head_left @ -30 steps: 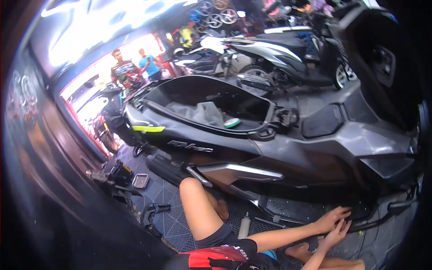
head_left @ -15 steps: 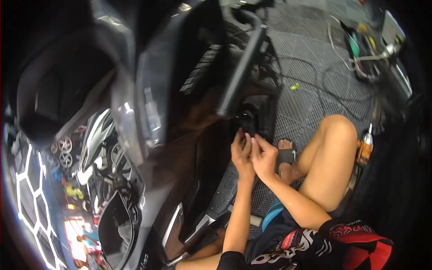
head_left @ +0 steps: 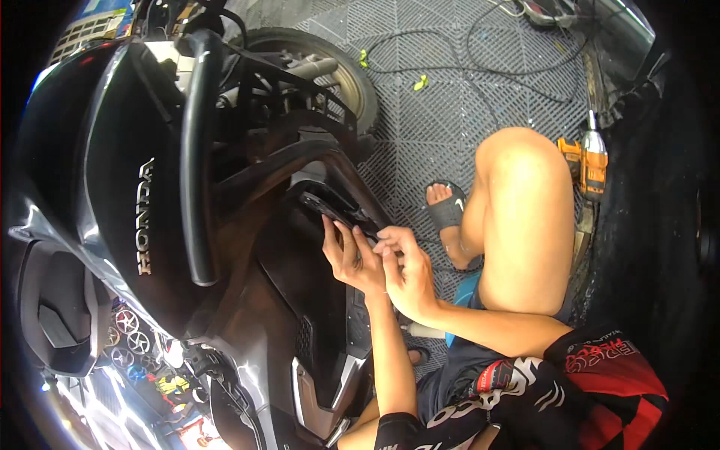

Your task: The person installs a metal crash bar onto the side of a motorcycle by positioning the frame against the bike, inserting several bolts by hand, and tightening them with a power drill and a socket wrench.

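A dark scooter (head_left: 112,187) fills the left side, its glossy bodywork curving past a black grab rail (head_left: 196,165). Low on its flank is a long, narrow black part (head_left: 341,214). My left hand (head_left: 354,259) reaches up to this part's lower edge, fingers stretched and slightly apart, the tips at its surface. Beside it, near the part's right end, my right hand (head_left: 409,274) has its fingers curled in toward the thumb. Anything small between those fingertips is hidden. My forearms come up from below, the wrists close together.
A scooter wheel (head_left: 360,101) stands beyond the bodywork. Black cable (head_left: 457,71) loops over the grey grid floor (head_left: 405,150), near yellow-green scraps (head_left: 421,82). An orange power tool (head_left: 592,169) is right of my bent knee (head_left: 521,157). My sandalled foot (head_left: 444,210) is near the hands.
The view has shifted, bringing the scooter's wheel and side into sight. My hands, earlier together at a dark part, are now a little apart; my right fingers have curled.
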{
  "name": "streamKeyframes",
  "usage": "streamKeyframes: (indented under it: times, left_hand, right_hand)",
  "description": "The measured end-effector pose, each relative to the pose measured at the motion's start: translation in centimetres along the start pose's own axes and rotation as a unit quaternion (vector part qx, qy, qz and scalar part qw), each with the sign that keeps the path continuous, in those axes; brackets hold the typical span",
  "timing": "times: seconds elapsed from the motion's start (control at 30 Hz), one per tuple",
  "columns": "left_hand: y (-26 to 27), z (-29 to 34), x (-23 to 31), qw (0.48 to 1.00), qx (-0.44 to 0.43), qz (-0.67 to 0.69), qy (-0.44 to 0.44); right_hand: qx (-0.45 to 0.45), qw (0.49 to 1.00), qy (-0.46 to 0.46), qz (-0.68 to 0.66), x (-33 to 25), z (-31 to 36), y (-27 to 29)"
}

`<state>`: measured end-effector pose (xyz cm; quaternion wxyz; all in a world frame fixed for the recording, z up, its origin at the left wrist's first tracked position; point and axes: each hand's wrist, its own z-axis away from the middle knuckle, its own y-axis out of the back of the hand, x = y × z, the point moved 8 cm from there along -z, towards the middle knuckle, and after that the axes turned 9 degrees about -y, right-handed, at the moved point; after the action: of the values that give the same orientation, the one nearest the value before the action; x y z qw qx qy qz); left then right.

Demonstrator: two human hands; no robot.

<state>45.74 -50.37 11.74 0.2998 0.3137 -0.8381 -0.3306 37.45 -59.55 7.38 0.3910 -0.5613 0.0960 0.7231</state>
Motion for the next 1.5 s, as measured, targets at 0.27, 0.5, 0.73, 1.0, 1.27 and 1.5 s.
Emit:
streamKeyframes:
  times: [0.27,0.5,0.73,1.0,1.27,1.5]
  left_hand:
    - [-0.8,0.0,1.8,0.995,0.014,-0.052,-0.088]
    - [-1.3,0.9,0.5,0.995,0.076,0.034,-0.058]
    - [-1.4,1.8,-0.4,0.991,0.059,0.103,0.069]
    - [-0.2,0.9,0.7,0.996,-0.021,0.083,0.014]
    - [-2.3,1.5,-0.4,0.970,0.006,0.229,0.079]
    - [-1.8,1.5,-0.6,0.979,-0.004,0.201,0.039]
  right_hand:
    - [0.034,0.999,0.014,0.015,1.9,-0.6,-0.3]
    - [0.054,0.991,0.111,0.058,-1.0,-1.5,-1.0]
    - [-0.010,0.989,0.105,0.105,-4.6,-6.6,-3.5]
    - [-0.013,0.984,0.126,0.125,-5.6,-5.6,-4.0]
    - [0.049,0.970,0.135,0.198,-5.0,-6.3,-3.7]
    - [0.077,0.959,0.179,0.206,-4.2,-6.8,-3.7]
